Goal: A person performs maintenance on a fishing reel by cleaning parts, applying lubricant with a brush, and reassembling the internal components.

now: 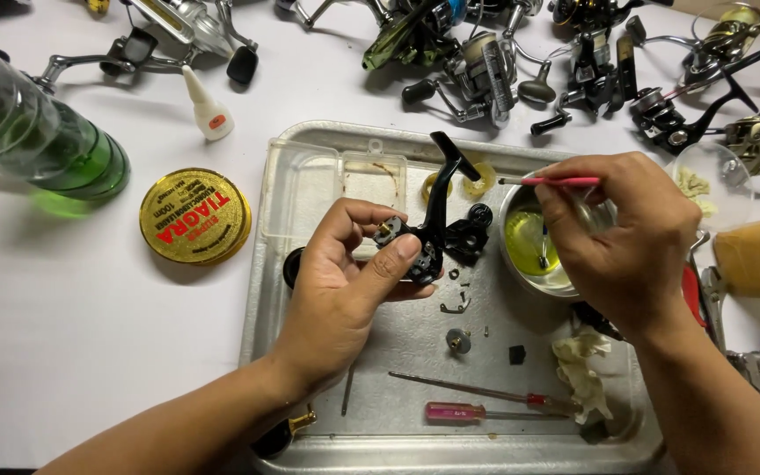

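The right hand (622,237) covers most of the brush (549,181) and part of the bowl (521,264). The left hand (345,281) hides the reel body's (424,251) lower half. The bottle (32,132) is cut off at left. Small parts on the tray (310,422) are too small to identify.

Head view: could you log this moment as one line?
left hand: holds black reel body | right hand: dips pink brush into metal bowl | over tray

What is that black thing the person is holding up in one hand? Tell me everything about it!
It is a black fishing reel body, looking like hard plastic or metal, with a long stem rising to a flat foot at the top. A small brass-coloured part shows on its side. The left hand pinches it between thumb and fingers, upright above the metal tray, touching nothing else.
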